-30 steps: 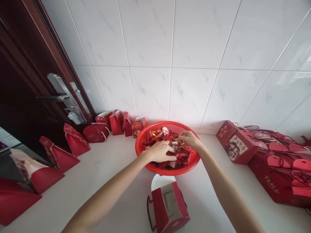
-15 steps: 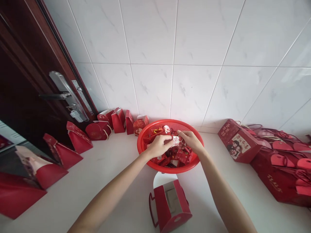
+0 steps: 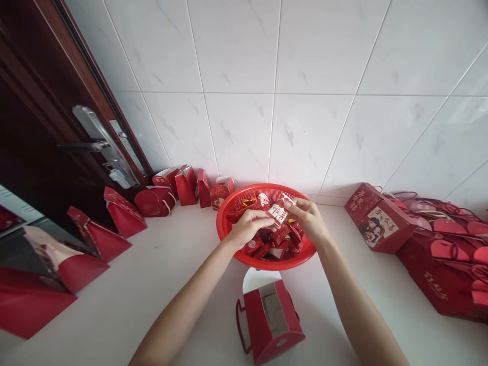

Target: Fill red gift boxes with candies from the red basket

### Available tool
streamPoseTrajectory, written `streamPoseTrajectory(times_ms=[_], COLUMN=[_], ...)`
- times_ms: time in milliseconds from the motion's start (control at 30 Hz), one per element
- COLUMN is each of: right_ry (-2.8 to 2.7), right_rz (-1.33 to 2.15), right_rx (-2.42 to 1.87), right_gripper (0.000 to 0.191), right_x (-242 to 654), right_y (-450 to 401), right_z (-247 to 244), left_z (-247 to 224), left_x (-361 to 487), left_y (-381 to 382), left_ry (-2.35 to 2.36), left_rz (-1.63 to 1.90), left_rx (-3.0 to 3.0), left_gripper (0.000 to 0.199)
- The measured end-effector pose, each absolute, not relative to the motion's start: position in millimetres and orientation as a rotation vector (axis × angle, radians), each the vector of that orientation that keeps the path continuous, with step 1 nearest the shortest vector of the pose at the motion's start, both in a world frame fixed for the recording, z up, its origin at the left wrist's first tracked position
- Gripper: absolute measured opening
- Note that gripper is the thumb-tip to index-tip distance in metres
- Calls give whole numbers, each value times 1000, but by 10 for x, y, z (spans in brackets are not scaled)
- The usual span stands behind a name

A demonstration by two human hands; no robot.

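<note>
A small white packet with red print, a wrapped candy by its look (image 3: pixel 277 213), is pinched between my two hands above a red plastic basket (image 3: pixel 225 249). My left hand (image 3: pixel 249 227) grips its lower left side, and my right hand (image 3: pixel 308 217) has its upper right end. Loose red-wrapped candies (image 3: pixel 280 243) fill the basket beneath. Nearer to me, between my forearms, a red gift box (image 3: pixel 263 315) with a cord handle lies with its top open. Its inside looks pale, and a white rounded flap points toward the basket.
Several red paper boxes (image 3: pixel 122 216) line the left side and the wall. At right stand a printed red box (image 3: pixel 377 223) and a cluster of red bags with cords (image 3: pixel 430 274). A tiled wall (image 3: pixel 236 137) rises behind; a dark door (image 3: pixel 49 101) is at left.
The white packet has come up and turned so more of its printed face shows. My right hand has shifted slightly right. The view has moved a little.
</note>
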State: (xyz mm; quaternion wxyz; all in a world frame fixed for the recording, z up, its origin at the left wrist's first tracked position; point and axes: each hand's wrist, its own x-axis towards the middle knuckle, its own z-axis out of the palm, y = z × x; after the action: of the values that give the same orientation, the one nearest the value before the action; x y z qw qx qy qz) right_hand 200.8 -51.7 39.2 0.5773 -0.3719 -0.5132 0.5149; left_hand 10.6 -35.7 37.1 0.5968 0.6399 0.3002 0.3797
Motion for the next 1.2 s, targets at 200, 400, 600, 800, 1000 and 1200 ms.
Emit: streamPoseTrajectory(times_ms=[200, 400, 600, 800, 1000, 1200], right_ry=[-1241, -1367, -1461, -1487, -1521, -1557], right_rz=[1216, 1139, 1106, 1053, 1076, 1116], right_rx=[-861, -876, -847, -830, -803, -829], right_gripper=[36, 35, 34, 33, 38, 35], right_x=[1977, 1956, 1920, 1935, 1986, 1966], right_y=[-644, -812, -965, -1020, -1029, -1065], right_z=[534, 691, 805, 863, 861, 884], left_z=[446, 612, 703, 759, 794, 813], left_x=[52, -21, -37, -34, -23, -14], left_y=[-450, -582, -711, -847, -929, -940], left_ry=[605, 612, 649, 664, 719, 696], left_rz=[793, 852, 903, 1018, 1084, 1103], left_rx=[1541, 1599, 1691, 1723, 1725, 1723], left_gripper=[23, 27, 37, 38, 53, 50])
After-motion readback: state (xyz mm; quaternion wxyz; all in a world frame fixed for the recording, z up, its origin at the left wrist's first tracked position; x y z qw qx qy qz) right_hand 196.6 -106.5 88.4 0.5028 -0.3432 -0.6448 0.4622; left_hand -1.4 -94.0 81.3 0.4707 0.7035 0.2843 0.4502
